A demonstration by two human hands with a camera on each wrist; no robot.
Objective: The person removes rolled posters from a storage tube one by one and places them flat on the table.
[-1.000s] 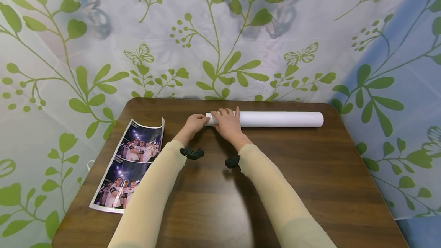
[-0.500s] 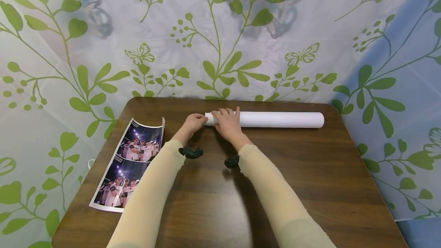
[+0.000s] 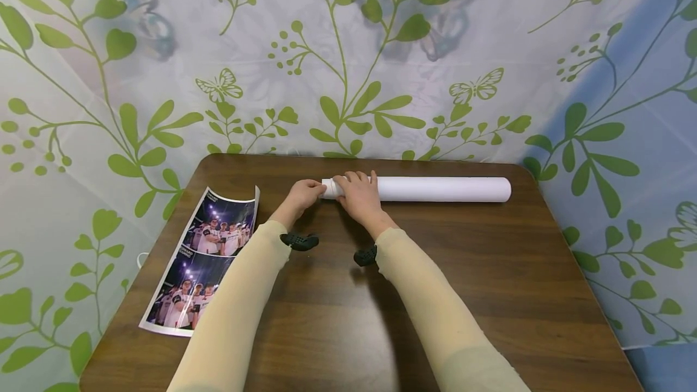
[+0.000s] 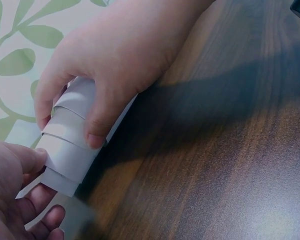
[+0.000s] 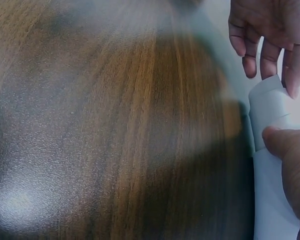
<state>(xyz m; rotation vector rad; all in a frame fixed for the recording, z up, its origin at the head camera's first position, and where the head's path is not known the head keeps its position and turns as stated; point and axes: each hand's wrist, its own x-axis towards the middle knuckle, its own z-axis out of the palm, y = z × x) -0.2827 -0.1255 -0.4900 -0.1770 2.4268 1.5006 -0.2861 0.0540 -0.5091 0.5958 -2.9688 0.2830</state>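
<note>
A long roll of white paper [image 3: 443, 189] lies crosswise near the back of the table. At its left end the inner layers poke out in steps, and my left hand [image 3: 302, 195] pinches them between thumb and fingers. In the left wrist view that stepped paper end [image 4: 65, 155] sits against the left thumb. My right hand [image 3: 360, 197] grips the roll just right of this end, thumb on the near side and fingers over the top. The right wrist view shows the right thumb [image 5: 277, 142] on the paper, with the left fingers beyond.
Two matching group photos are printed on a glossy curled sheet [image 3: 190, 265] at the table's left side. A leaf-patterned curtain [image 3: 348, 65] hangs right behind the brown wooden table [image 3: 490, 283]. A white cable loop [image 3: 143, 259] shows past the left edge.
My left hand has shifted slightly left, and the inner layers stick out a little farther from the roll's left end. The right hand stays in place on the roll.
</note>
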